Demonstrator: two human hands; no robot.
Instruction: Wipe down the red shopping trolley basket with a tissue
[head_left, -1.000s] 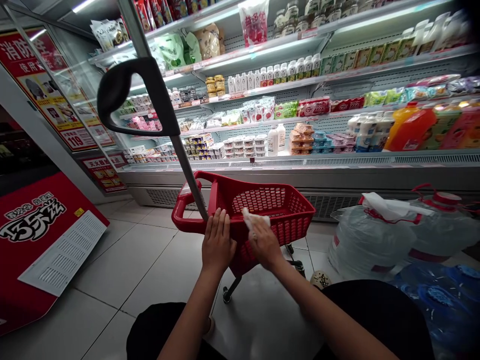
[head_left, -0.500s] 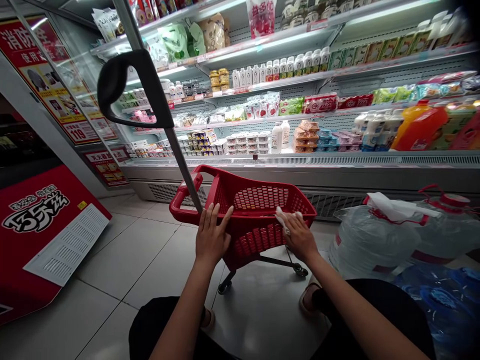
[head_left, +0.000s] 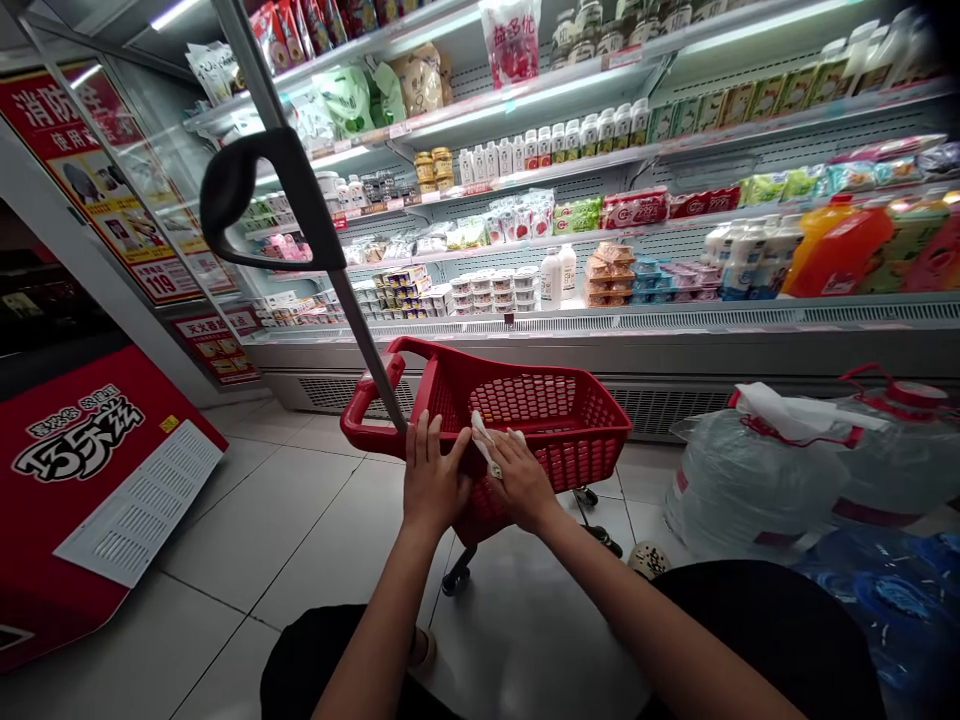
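Observation:
A red plastic shopping basket on wheels (head_left: 589, 452) stands in front of me, with a long grey pull handle (head_left: 356, 320) rising from its left end. My left hand (head_left: 433, 492) lies against the near side by that handle's base, fingers stretched out over the rim. Close beside it, my right hand (head_left: 523, 487) presses a crumpled white wipe (head_left: 482, 436) to the near rim. The wipe sticks out past the fingertips; whether it is paper or cloth I cannot tell. Part of the basket's near wall is hidden behind both hands.
A refrigerated shelf (head_left: 480, 355) with bottles, cups and pouches runs behind the basket. Large wrapped water bottles (head_left: 757, 485) stand at the right, beside blue ones (head_left: 889, 600). A red cabinet (head_left: 90, 510) is at the left. My knees flank the tiled floor (head_left: 292, 540).
My right hand has slid left along the near rim with the wipe, from near the right end to beside my left hand. The left hand stays by the handle.

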